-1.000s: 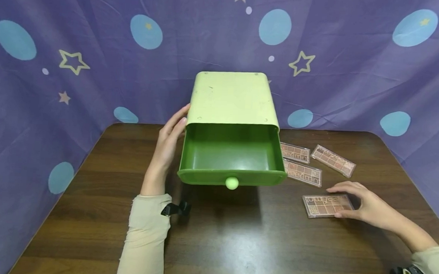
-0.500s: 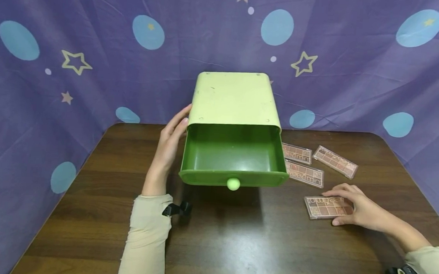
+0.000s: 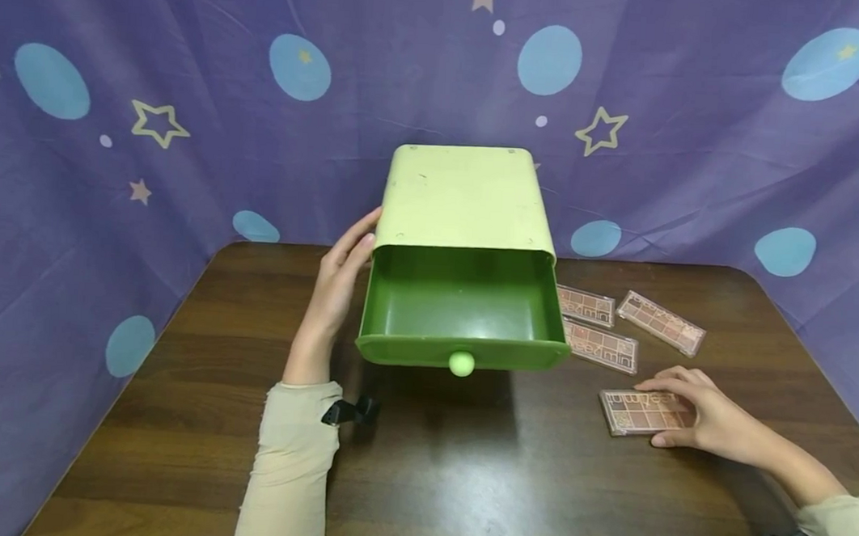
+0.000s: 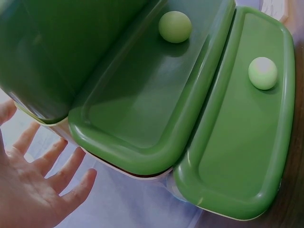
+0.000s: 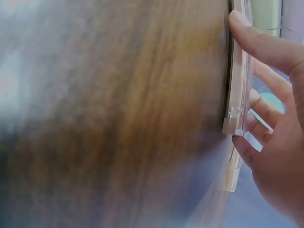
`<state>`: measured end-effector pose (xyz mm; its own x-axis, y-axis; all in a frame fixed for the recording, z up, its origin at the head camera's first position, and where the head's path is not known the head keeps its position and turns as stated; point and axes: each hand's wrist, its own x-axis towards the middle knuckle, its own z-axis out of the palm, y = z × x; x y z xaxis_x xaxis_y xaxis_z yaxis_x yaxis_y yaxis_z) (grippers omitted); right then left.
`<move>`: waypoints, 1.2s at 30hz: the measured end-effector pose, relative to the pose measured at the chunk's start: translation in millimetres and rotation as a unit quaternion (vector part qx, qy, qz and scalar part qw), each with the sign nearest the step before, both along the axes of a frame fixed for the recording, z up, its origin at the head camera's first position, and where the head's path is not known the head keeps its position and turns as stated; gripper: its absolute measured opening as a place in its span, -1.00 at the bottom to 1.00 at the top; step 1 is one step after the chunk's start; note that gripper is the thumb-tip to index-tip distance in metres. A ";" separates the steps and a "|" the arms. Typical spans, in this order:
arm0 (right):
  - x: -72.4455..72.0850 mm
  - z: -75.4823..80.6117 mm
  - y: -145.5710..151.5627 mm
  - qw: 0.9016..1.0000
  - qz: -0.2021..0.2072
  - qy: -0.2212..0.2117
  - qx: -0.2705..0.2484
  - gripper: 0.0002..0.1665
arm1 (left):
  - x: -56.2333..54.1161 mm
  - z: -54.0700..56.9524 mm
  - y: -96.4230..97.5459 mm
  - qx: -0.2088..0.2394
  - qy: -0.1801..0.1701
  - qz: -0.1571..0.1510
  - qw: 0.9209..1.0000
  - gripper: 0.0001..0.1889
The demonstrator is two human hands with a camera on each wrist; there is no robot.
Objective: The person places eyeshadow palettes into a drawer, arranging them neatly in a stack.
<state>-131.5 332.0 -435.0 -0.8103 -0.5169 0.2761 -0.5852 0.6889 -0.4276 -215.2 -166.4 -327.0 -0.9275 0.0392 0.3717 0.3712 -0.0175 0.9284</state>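
A pale-green drawer unit (image 3: 470, 197) stands on the table with its top drawer (image 3: 461, 353) pulled out; no contents show inside. My left hand (image 3: 334, 287) rests against the unit's left side, its fingers extended in the left wrist view. At the right, my right hand (image 3: 713, 420) holds a clear-lidded eyeshadow palette (image 3: 636, 412) by its right end. The thumb is at the near edge and the fingers reach the far edge. In the right wrist view, the thumb (image 5: 266, 45) lies along the edge of the palette.
Three more palettes lie right of the unit: one at the back (image 3: 586, 306), one in front of it (image 3: 603, 347) and one angled farther right (image 3: 661, 322). Two lower drawers with round knobs (image 4: 262, 73) are closed. A purple patterned cloth (image 3: 440, 74) hangs behind the table.
The right thumb has slid from over the palette to its near edge. The left hand stays against the unit. The whole head view has shifted slightly.
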 end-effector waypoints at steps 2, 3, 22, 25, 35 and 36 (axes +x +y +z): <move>1.9 1.7 -1.2 1.000 -0.001 -0.001 -0.003 -0.17 | 0.8 0.2 0.5 -0.002 0.000 0.000 1.000 -0.53; 2.8 2.7 -1.9 1.000 -0.001 -0.001 -0.006 -0.17 | 1.2 0.3 0.6 -0.003 -0.001 0.000 1.000 -0.53; 13.6 38.0 -16.5 0.999 -0.025 0.024 -0.028 -0.15 | 0.4 -1.1 1.9 -0.002 0.009 0.008 1.000 -0.54; 16.0 46.2 -19.6 0.998 -0.033 0.023 -0.040 -0.15 | -0.4 -1.9 1.8 -0.002 0.010 0.010 1.000 -0.54; 21.9 77.7 -31.2 0.995 -0.053 0.059 -0.069 -0.12 | -0.6 -1.1 1.8 0.001 0.009 0.009 1.000 -0.54; 22.6 80.5 -31.9 0.994 -0.052 0.064 -0.070 -0.12 | -0.4 -0.9 1.9 0.002 0.009 0.009 1.000 -0.54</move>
<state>-108.9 300.1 -354.5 -0.8111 -0.3813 0.4436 -0.5695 0.6879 -0.4499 -215.6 -164.5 -327.9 -0.9214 0.0214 0.3881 0.3878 -0.0145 0.9216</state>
